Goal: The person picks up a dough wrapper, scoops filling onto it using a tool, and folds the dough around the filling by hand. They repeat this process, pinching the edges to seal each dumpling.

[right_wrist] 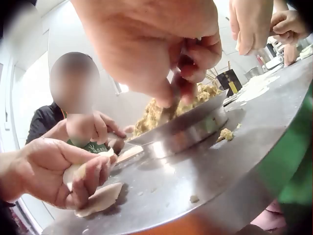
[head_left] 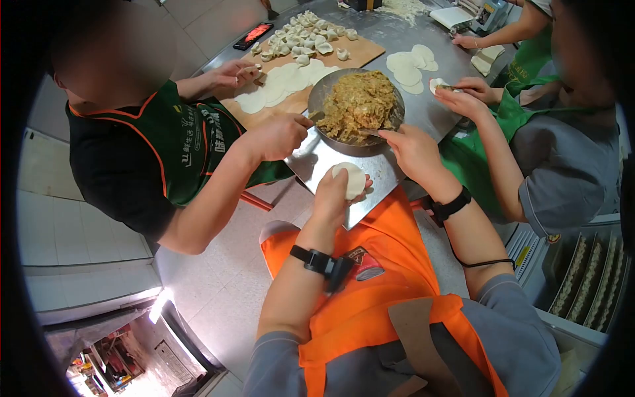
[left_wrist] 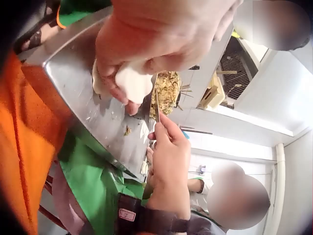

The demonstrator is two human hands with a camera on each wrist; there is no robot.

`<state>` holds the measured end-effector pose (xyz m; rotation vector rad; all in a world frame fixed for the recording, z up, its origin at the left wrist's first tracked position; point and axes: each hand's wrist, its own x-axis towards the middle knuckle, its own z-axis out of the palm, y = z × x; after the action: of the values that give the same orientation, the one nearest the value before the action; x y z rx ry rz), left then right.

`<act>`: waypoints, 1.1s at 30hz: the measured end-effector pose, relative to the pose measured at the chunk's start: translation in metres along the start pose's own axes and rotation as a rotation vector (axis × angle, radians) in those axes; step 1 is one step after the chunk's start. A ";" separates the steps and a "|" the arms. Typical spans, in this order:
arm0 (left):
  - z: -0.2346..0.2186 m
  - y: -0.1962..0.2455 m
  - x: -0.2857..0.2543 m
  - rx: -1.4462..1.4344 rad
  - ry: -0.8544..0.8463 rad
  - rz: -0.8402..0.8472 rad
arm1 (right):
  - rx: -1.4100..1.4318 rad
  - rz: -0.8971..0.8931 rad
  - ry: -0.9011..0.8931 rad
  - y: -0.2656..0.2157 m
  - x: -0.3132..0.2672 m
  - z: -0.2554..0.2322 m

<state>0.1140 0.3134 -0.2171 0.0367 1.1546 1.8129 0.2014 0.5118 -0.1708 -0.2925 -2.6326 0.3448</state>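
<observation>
A round dough wrapper (head_left: 349, 181) lies in the left hand (head_left: 331, 195), thumb over its edge, just in front of the metal bowl (head_left: 360, 149). The left wrist view shows the wrapper (left_wrist: 133, 84) held in the left hand's (left_wrist: 156, 36) fingers. Yellowish filling (head_left: 362, 99) is heaped in the bowl. At the bowl's near right edge the right hand (head_left: 415, 153) grips a thin tool (head_left: 372, 133) whose tip meets the filling. In the right wrist view the right hand (right_wrist: 156, 44) pinches this tool (right_wrist: 170, 110), its end by the filling (right_wrist: 151, 117). Another wrapper (right_wrist: 100, 199) rests below the left hand (right_wrist: 58, 171).
A person at the left reaches a hand (head_left: 281, 135) to the bowl. Wrappers (head_left: 281, 89) and folded dumplings (head_left: 307, 36) cover a board (head_left: 362, 51). More wrappers (head_left: 407, 66) lie right of the bowl. Another person's hands (head_left: 463, 98) work at the right. A phone (head_left: 253, 36) lies beyond the board.
</observation>
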 end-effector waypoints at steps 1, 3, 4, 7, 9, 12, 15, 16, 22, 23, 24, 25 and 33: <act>-0.001 -0.001 0.005 -0.007 0.008 0.009 | -0.017 -0.001 -0.021 0.002 0.003 0.003; -0.001 0.000 0.014 -0.020 0.024 0.025 | -0.012 0.011 -0.093 0.005 0.008 0.005; 0.000 0.004 0.016 0.008 0.045 0.007 | 0.009 0.024 -0.142 0.007 0.011 0.005; 0.003 0.013 0.020 0.062 0.113 -0.022 | 0.196 0.031 -0.215 0.015 0.007 0.010; 0.004 0.015 0.023 0.053 0.176 0.000 | 0.460 0.153 -0.311 0.014 0.006 0.009; 0.014 0.024 0.014 -0.085 0.197 -0.062 | 0.890 0.464 -0.447 -0.008 -0.005 0.005; 0.024 0.032 0.010 -0.386 0.126 -0.039 | 0.961 0.462 -0.316 -0.033 -0.023 0.008; 0.026 0.036 0.008 -0.422 0.021 0.004 | 0.660 0.069 -0.001 -0.043 -0.025 0.015; 0.012 0.039 0.020 -0.531 0.098 0.082 | 0.268 0.027 -0.076 -0.055 -0.040 -0.003; 0.011 0.038 0.021 -0.532 0.077 0.070 | 0.465 0.157 -0.106 -0.055 -0.039 -0.003; 0.011 0.036 0.021 -0.533 0.058 0.058 | 0.663 0.288 -0.138 -0.055 -0.037 -0.002; 0.012 0.034 0.019 -0.536 0.040 0.047 | 0.861 0.420 -0.169 -0.055 -0.036 -0.002; -0.008 0.023 0.029 -0.371 0.262 0.037 | 0.228 0.171 -0.104 -0.005 -0.008 -0.006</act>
<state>0.0788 0.3259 -0.2178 -0.4077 0.9794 2.0831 0.2102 0.5057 -0.1673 -0.4345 -2.6419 0.7296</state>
